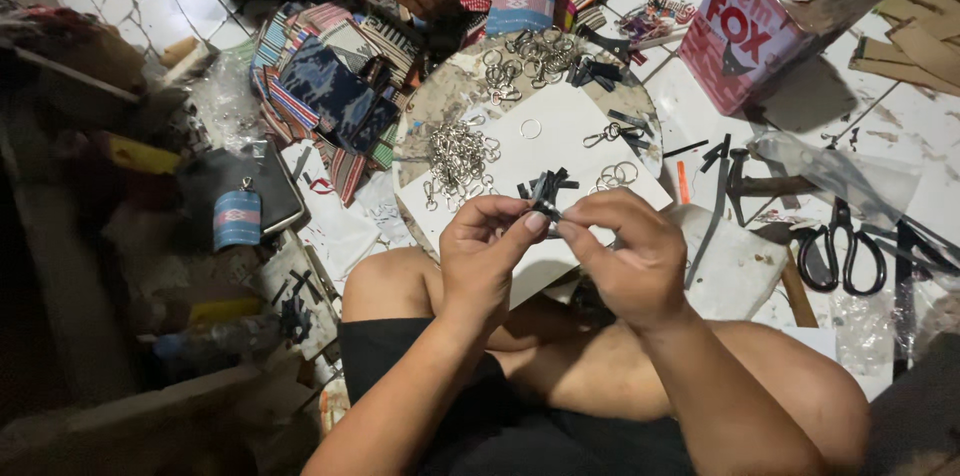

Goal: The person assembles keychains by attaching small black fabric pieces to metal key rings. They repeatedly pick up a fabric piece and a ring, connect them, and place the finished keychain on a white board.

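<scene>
Far left, a small striped pouch (237, 219) on a dark case. At centre, left hand (485, 258) with grip pinched narrow on a small black strap piece (546, 208), right hand (628, 258) pinching the same piece from the other side, above the white board (560, 131). Further right, black scissors (840, 251) on the floor.

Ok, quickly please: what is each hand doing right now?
Left hand: closed, pinching a small black strip.
Right hand: closed, pinching the same strip.
</scene>
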